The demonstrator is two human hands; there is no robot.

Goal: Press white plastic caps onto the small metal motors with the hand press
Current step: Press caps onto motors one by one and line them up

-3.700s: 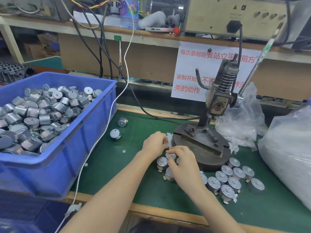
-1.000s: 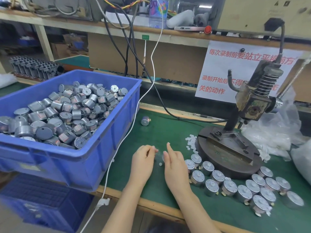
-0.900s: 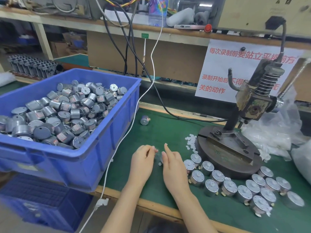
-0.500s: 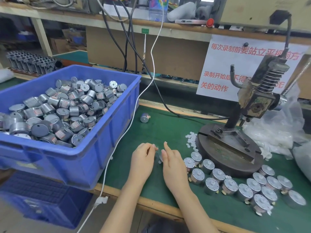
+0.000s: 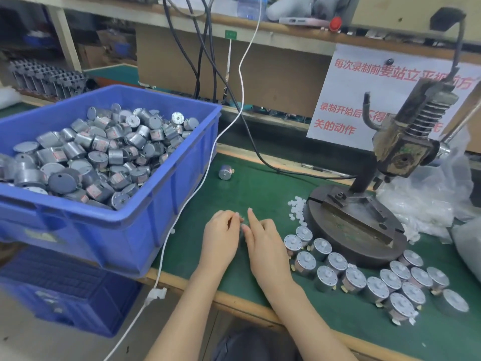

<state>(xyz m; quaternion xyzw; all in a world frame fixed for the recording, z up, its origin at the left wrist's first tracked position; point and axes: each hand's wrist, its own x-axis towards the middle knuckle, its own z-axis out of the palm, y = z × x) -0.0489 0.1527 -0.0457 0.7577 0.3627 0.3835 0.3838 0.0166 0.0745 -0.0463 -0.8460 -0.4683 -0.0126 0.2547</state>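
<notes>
Left hand point(image 5: 221, 241): fingers point(image 5: 233, 217) curled, tips close together, facing the right hand. Right hand point(image 5: 264, 246): index finger point(image 5: 251, 216) straight, the other fingers bent downward. A small grey part point(image 5: 242, 229) sits between the two hands, mostly hidden; whether either hand grips it cannot be told. Both hands rest on the green mat point(image 5: 260, 188), left of the press point(image 5: 398, 152). A pile of white caps point(image 5: 296, 208) lies against the left edge of the press base point(image 5: 351, 225). Capped motors point(image 5: 335, 260) stand in rows along the front of the base. One motor point(image 5: 225, 172) lies alone, further left of the press. A blue bin point(image 5: 145, 230) of motors stands well left of the press.
</notes>
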